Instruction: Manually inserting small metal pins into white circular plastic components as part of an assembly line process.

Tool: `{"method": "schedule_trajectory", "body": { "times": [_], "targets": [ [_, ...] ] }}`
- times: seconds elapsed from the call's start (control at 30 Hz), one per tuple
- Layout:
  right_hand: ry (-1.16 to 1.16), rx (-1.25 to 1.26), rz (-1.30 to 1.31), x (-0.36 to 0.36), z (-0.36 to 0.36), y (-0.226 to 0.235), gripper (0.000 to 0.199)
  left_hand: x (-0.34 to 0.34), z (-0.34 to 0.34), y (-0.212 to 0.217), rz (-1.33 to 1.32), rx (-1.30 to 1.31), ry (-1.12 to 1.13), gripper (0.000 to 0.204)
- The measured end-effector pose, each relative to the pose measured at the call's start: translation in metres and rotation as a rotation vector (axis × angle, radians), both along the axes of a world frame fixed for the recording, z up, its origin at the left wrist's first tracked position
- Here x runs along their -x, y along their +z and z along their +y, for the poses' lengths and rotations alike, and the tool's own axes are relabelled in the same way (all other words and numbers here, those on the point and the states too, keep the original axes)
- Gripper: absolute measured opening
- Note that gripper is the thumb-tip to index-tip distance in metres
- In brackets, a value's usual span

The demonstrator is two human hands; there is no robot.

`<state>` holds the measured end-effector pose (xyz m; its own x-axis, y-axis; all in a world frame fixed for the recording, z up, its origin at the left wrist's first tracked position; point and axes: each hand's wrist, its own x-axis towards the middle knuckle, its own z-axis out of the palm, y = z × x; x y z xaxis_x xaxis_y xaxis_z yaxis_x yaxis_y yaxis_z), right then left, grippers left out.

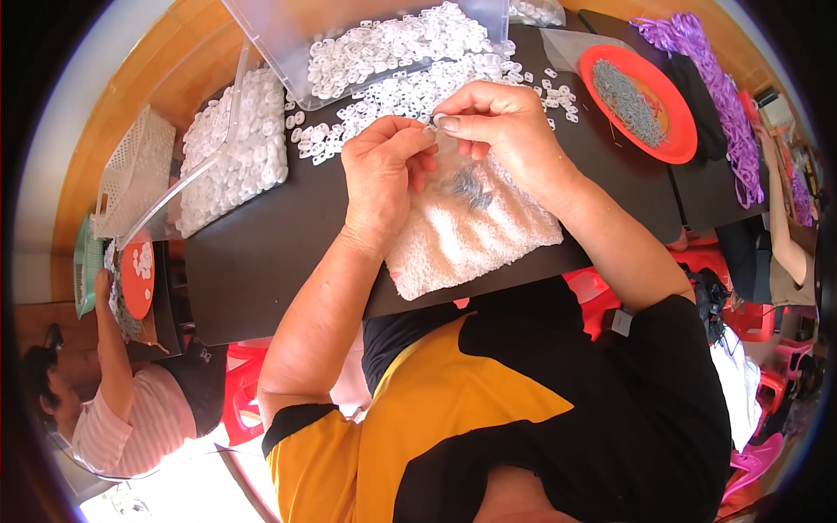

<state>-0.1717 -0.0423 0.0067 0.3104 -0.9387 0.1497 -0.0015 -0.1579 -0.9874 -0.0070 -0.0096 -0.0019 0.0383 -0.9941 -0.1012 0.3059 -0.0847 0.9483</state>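
Observation:
Above a cream towel (475,248) my two hands meet, fingertips almost touching. The thumb and index finger of my right hand (514,131) pinch a small white plastic piece (438,117), mostly covered by the fingers. My left hand (384,170) is closed in a pinch just beside it; what lies between its fingertips is too small to make out. A little heap of thin grey metal pins (472,189) rests on the towel below my hands. Just beyond them, loose white plastic pieces with holes (375,109) are spread over the dark table (261,270).
A clear bin (288,65) of white pieces lies at the back, another clear container (235,109) at left. At right are a red plate (683,144) of grey pins and purple ribbons (715,96). Other people work at left (144,410) and far right (785,235).

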Motion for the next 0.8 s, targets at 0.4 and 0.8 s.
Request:
{"method": "schedule_trajectory", "body": {
  "times": [0.4,0.8],
  "targets": [
    [0.021,-0.036,-0.064,0.007,-0.002,0.003,0.008,0.003,0.003,0.002,0.044,0.032,-0.013,0.011],
    [0.069,-0.096,-0.062,0.018,-0.008,0.008,0.011,-0.001,0.001,0.005,-0.022,0.096,-0.022,0.017]
  ]
}}
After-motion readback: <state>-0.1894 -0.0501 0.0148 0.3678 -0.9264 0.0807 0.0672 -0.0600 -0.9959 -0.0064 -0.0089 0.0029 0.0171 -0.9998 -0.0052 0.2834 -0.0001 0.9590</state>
